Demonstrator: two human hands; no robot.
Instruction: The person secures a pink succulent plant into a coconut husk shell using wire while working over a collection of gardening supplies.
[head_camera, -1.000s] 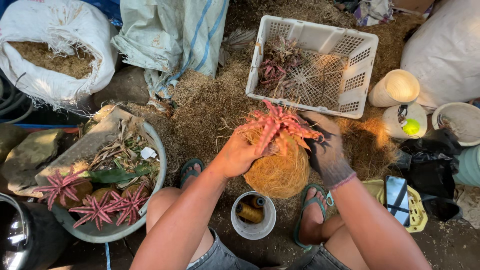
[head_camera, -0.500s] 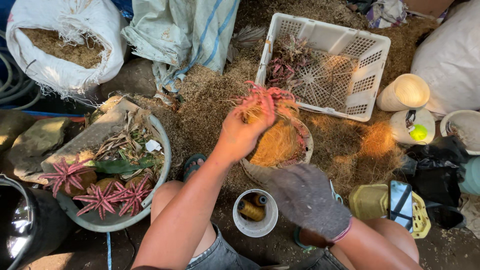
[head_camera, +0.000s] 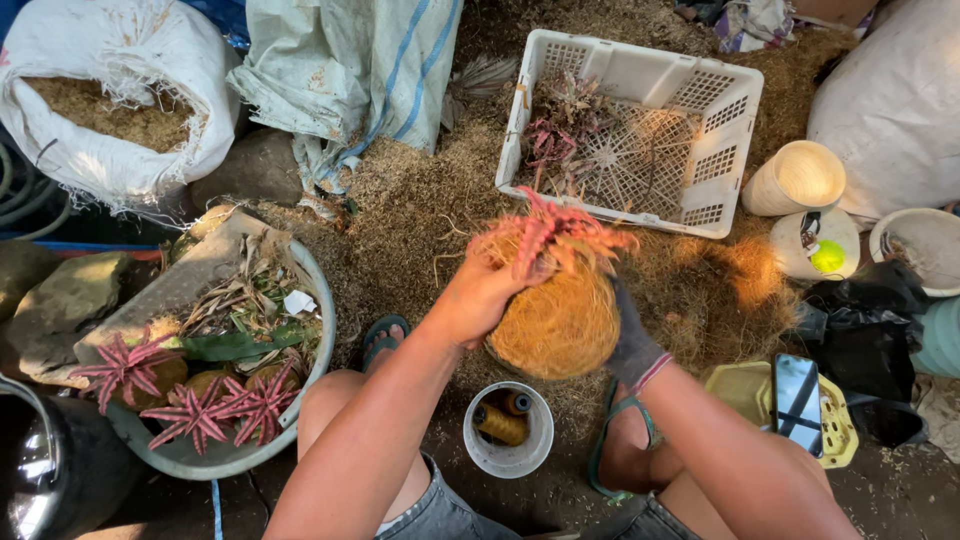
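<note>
Gripping a fibre ball (head_camera: 560, 325) topped by a red star-shaped plant (head_camera: 555, 232), the bare left hand (head_camera: 480, 295) wraps its left side. The gloved right hand (head_camera: 632, 345) cups the ball's right underside. Ball held above the fibre-strewn ground (head_camera: 410, 200), just below a white crate (head_camera: 640, 130). A small pot with twine spools (head_camera: 508, 428) sits beneath; a basin of similar plants (head_camera: 200, 380) stands to the left.
</note>
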